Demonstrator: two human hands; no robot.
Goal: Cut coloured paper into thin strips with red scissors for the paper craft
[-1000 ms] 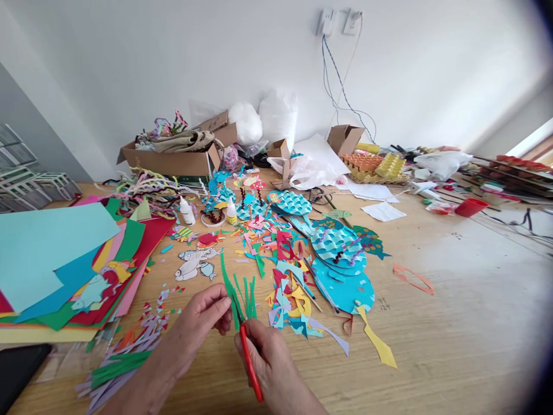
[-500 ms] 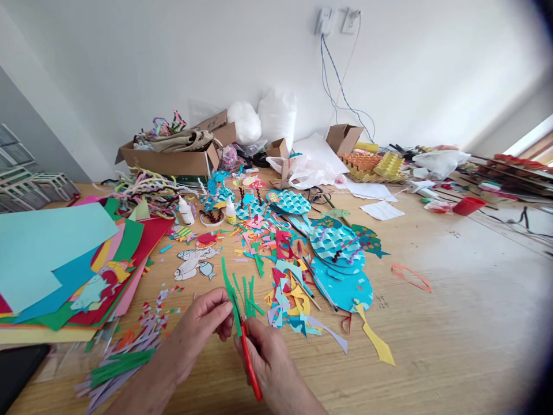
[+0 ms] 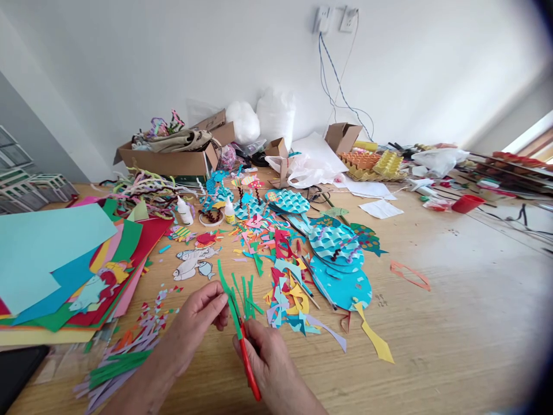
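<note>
A narrow green paper strip (image 3: 222,275) is pinched between the thumb and fingers of my left hand (image 3: 207,311). Red-handled scissors (image 3: 248,369) are gripped in my right hand (image 3: 270,357), their blades lying along the strip and pointing away from me. Whether the blades are cutting into the paper is hard to make out. Just beyond my right hand, several cut green strips (image 3: 247,294) lie loose on the wooden table (image 3: 432,346). More green strips (image 3: 116,369) rest on a pile of purple ones at the lower left, beside my left forearm.
Coloured paper sheets (image 3: 52,242) are stacked at the left, above a dark flat object (image 3: 19,377). Paper scraps (image 3: 285,288) spread over the middle. Blue wavy paper discs (image 3: 339,282) lie right of them. Glue bottles (image 3: 185,211) and a cardboard box (image 3: 168,161) stand farther back.
My left hand has shifted slightly left and away from the scissors, with the green strip still in its fingers. The scissors have barely moved.
</note>
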